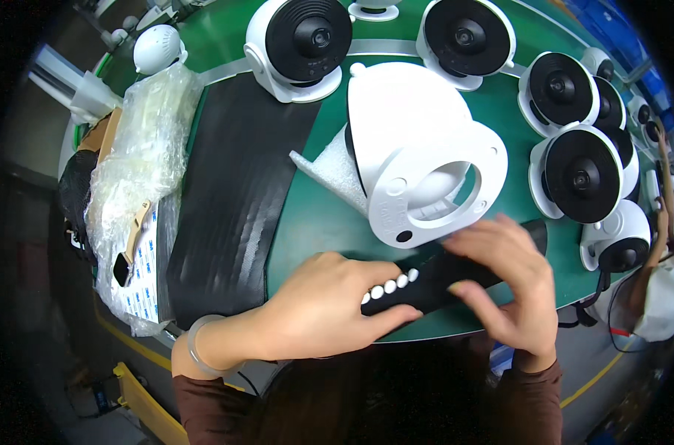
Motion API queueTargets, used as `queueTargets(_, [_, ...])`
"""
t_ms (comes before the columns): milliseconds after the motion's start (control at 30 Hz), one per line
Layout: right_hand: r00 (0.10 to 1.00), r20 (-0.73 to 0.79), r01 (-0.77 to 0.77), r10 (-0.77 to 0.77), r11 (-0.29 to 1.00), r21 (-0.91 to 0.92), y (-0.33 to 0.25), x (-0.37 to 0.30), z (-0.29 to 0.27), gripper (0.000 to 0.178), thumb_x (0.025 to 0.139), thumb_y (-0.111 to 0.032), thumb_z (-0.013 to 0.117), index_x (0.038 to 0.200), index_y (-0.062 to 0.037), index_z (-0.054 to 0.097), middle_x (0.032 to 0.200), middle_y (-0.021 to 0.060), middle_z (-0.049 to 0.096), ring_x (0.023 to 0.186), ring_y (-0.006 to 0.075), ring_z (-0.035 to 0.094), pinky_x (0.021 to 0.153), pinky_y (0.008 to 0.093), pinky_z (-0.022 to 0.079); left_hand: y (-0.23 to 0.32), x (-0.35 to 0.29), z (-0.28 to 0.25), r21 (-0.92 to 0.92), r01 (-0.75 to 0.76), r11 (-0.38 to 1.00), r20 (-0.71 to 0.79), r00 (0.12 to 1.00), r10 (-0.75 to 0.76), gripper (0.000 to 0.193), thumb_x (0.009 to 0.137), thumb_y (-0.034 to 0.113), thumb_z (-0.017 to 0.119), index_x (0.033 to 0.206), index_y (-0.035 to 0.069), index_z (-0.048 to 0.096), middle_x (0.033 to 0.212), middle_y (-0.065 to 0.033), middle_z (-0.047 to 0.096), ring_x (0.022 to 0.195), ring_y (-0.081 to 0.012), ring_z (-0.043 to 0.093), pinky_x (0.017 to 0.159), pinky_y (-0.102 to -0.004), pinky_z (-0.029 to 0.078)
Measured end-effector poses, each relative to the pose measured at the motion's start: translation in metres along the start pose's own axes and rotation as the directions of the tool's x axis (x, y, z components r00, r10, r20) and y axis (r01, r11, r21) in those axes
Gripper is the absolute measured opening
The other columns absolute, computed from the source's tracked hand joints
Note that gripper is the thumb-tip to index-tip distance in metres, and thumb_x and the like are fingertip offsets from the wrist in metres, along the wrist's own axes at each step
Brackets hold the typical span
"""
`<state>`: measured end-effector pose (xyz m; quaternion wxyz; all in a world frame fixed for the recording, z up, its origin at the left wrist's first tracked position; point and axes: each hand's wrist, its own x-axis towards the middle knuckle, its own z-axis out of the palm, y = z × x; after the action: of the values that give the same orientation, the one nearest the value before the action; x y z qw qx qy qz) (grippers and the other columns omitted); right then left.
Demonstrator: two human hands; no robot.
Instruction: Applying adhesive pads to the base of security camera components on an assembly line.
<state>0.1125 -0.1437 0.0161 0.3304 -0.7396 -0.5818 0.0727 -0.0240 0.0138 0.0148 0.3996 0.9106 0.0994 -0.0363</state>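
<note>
In front of me a white camera-like device (407,96) lies tipped on a white foam piece (335,169), its ring-shaped base (489,152) facing up toward me. The base bears one black round dot (404,236). My left hand (326,304) rests by a black strip (433,293) at the table's near edge, thumb and forefinger apart. Between them shows a row of several small white round pads (389,286). My right hand (507,278) is over the strip's right part, fingers bent and thumb apart; its fingertips are close to the base. Nothing shows in its grasp.
More white devices with black round fronts (307,41) stand along the back and right (582,174). A wide black mat (233,193) covers the left side, beside a clear plastic-wrapped bundle (148,133) with a watch (133,241) on it. Another person's arm (657,237) shows at far right.
</note>
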Motion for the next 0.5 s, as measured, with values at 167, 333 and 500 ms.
queueTargets(167, [0.988,-0.153,-0.002,0.028,0.986,0.168,0.006,-0.006,0.009,0.025,0.065,-0.004,0.066,0.090,-0.0063,0.060,0.091,0.0077,0.059,0.087,0.0248,0.057,0.083,0.0369,0.040,-0.004,0.004,0.003,-0.377,-0.002,0.926,0.055,0.998,0.025,0.023,0.074,0.017,0.066,0.091,0.001,0.061,0.069,-0.0084,0.062,0.059,-0.0092,0.056,0.055,-0.0222,0.043])
queueTargets(333, [0.980,-0.176,0.109,-0.093,0.990,0.087,0.006,0.000,0.012,0.021,0.061,-0.004,0.068,0.081,-0.0091,0.062,0.077,0.0027,0.057,0.067,0.0188,0.053,0.058,0.0283,0.038,-0.002,0.005,0.005,-0.565,0.050,0.823,0.074,0.997,-0.010,0.022,0.076,0.015,0.063,0.093,0.001,0.060,0.075,-0.0065,0.063,0.067,-0.0058,0.055,0.058,-0.0215,0.044])
queueTargets(500, [0.979,-0.174,0.122,-0.104,0.988,0.097,0.005,0.000,0.008,0.018,0.060,-0.005,0.069,0.076,-0.0098,0.063,0.076,0.0012,0.057,0.066,0.0171,0.053,0.057,0.0268,0.038,-0.002,0.003,0.004,-0.558,-0.020,0.829,0.021,0.999,0.038,0.020,0.079,0.009,0.060,0.096,-0.001,0.061,0.081,-0.0074,0.064,0.072,-0.0058,0.056,0.063,-0.0195,0.044])
